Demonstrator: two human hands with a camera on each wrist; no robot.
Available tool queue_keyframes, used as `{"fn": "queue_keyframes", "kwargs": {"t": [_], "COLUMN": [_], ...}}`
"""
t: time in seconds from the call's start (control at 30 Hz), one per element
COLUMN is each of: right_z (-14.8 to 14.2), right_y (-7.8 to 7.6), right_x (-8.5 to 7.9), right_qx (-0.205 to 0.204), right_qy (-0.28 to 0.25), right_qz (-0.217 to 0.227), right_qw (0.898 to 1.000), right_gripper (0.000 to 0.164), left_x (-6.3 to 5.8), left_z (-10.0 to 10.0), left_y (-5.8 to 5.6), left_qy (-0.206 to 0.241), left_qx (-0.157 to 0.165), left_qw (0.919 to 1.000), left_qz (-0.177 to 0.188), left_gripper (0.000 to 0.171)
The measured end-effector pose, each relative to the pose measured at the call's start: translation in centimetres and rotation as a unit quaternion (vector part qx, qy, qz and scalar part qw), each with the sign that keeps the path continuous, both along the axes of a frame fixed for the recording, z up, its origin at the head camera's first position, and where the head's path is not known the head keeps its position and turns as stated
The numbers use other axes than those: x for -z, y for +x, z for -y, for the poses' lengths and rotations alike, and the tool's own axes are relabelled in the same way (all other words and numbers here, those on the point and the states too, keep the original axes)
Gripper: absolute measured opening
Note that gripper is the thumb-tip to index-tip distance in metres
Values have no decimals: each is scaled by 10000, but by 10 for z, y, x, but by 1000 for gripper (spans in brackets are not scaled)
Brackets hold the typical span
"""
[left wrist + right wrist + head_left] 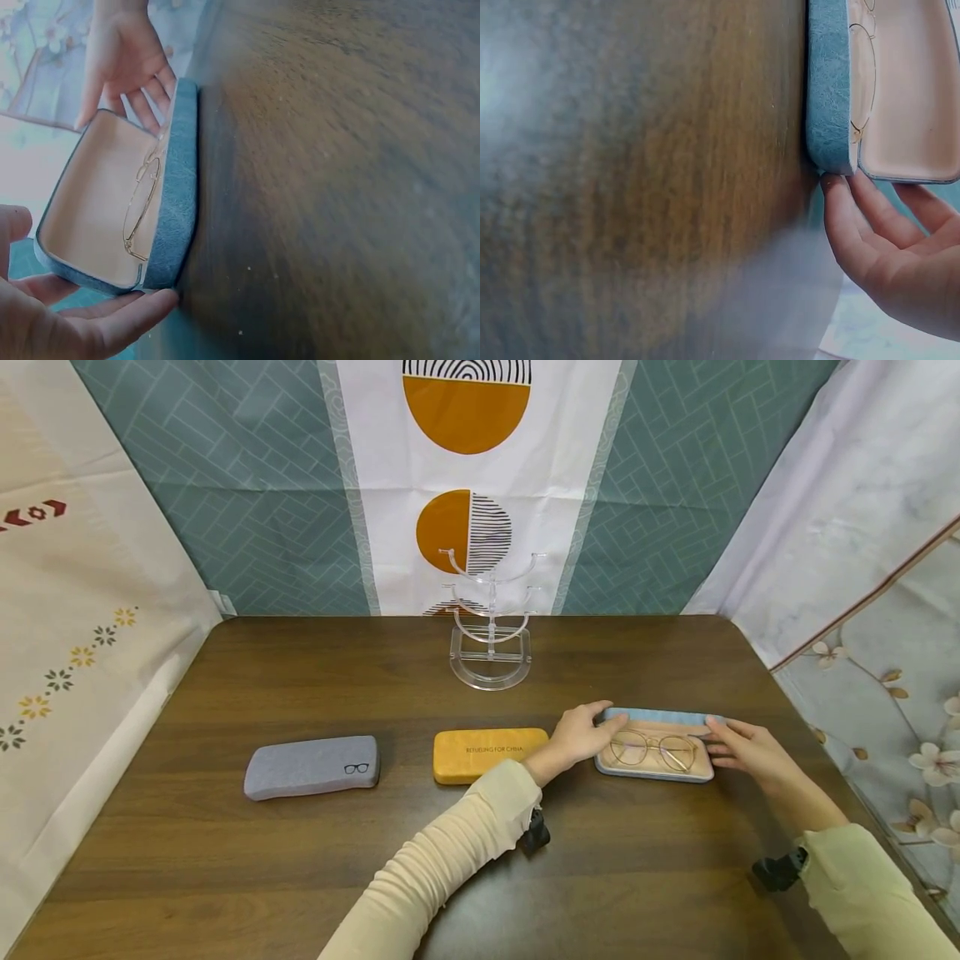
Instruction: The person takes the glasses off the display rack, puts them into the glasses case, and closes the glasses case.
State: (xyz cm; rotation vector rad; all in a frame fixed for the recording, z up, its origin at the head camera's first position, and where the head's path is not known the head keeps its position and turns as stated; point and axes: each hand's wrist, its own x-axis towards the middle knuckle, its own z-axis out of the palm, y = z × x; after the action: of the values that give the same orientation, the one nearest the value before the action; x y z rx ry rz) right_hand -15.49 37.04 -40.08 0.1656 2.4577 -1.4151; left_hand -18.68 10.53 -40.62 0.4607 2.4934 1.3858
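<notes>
A blue glasses case [654, 776] lies with its lid raised on the right part of the table. Its lining is peach, and thin gold-rimmed glasses [651, 750] rest inside. My left hand [579, 735] holds the case's left end, the thumb by the lid and the other fingers around the corner. At the opposite end, my right hand [753, 753] holds the case with its thumb at the lid's edge and fingertips against the base. From the left wrist view, the lid [94, 187] leans back from the base [174, 202], with both hands at the ends.
A yellow glasses case [480, 752], closed, lies left of my left hand. Farther left is a closed grey case [311, 768] with a small glasses print. A clear tiered display stand [491, 652] rises at the table's back, before a patterned curtain [262, 485].
</notes>
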Motion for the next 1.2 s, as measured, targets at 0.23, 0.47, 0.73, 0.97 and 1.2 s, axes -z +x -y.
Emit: {"fn": "queue_keyframes", "kwargs": {"t": [0.23,0.47,0.73,0.97,1.2], "right_z": [0,-9,-19,-26,-29], "right_y": [-3,-2,2,6,13], "right_x": [-1,0,3,4,12], "right_qx": [-105,-407,-667,-728,-1064], "right_qy": [35,-152,-490,-596,179], "right_qz": [90,131,16,-29,-781], "right_qw": [9999,9990,9966,9956,9911], "right_gripper": [79,75,65,62,58], "left_x": [1,2,0,0,6], "left_z": [-1,-3,-2,1,2], "left_y": [1,0,3,6,16], "left_qy": [-52,82,297,314,-292], "left_qx": [-266,-274,-228,-93,236], "left_qw": [9996,9992,9983,9991,9992], "left_qz": [0,294,438,268,-127], "left_gripper": [38,36,34,35,41]}}
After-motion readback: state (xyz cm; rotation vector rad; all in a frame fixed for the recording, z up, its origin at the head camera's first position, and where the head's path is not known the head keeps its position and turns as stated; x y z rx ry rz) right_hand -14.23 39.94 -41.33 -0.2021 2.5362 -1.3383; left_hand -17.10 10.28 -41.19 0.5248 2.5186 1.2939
